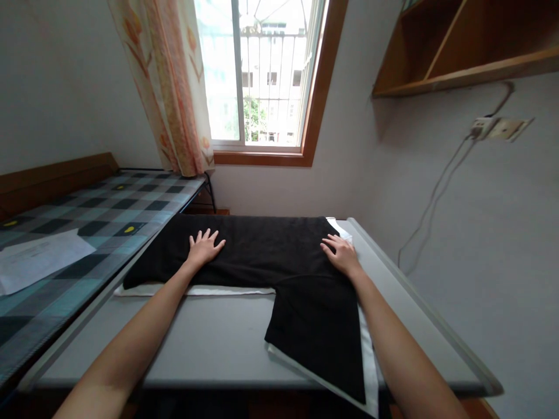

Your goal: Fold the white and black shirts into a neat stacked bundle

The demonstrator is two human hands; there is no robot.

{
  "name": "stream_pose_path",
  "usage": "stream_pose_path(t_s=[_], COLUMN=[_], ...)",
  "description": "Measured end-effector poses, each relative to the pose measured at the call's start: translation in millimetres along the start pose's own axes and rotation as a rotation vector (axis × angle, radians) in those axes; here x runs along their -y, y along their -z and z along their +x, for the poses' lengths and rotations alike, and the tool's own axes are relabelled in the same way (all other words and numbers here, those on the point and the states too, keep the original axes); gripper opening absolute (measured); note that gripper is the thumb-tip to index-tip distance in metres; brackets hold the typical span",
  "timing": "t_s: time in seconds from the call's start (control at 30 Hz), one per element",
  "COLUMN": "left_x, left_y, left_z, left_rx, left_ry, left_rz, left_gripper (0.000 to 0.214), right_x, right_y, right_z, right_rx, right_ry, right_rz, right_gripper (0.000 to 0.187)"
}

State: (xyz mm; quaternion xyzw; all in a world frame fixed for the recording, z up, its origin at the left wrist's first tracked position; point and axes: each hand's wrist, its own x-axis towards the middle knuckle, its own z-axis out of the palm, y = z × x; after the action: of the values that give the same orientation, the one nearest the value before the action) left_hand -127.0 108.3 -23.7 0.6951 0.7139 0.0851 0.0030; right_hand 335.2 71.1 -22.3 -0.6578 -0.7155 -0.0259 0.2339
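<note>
A black garment (pixel 279 262) lies spread flat on a grey table (pixel 209 337), with a white garment (pixel 192 290) showing under its edges. One black part runs left, another hangs toward the table's near edge. My left hand (pixel 203 247) rests flat on the black cloth left of centre, fingers spread. My right hand (pixel 341 252) lies flat on the cloth near the table's right side, fingers stretched out. Neither hand holds anything.
A bed with a checked blue and grey cover (pixel 87 227) stands close along the table's left side, with a white sheet of paper (pixel 39 259) on it. A curtain (pixel 170 81) and window (pixel 257 75) are behind. A wooden shelf (pixel 458 52) and wall socket (pixel 502 128) are at right.
</note>
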Motion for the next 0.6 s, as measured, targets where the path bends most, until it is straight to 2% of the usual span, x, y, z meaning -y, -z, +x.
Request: stream_pose_path(t_s=[0.17,0.6], left_x=[-4.7,0.5], left_y=[-0.3,-6.6], left_z=[-0.9,2.9], left_rx=[-0.007,-0.024], left_ry=[-0.004,0.002], left_rz=[0.014,0.025], left_gripper=[0.067,0.065], right_x=[1.3,-1.3], right_y=[-8.1,-6.7], right_z=[-3.5,-1.7], right_rx=[0.14,0.167], right_ry=[-0.028,-0.019], right_rz=[-0.064,-0.038], right_gripper=[0.044,0.046])
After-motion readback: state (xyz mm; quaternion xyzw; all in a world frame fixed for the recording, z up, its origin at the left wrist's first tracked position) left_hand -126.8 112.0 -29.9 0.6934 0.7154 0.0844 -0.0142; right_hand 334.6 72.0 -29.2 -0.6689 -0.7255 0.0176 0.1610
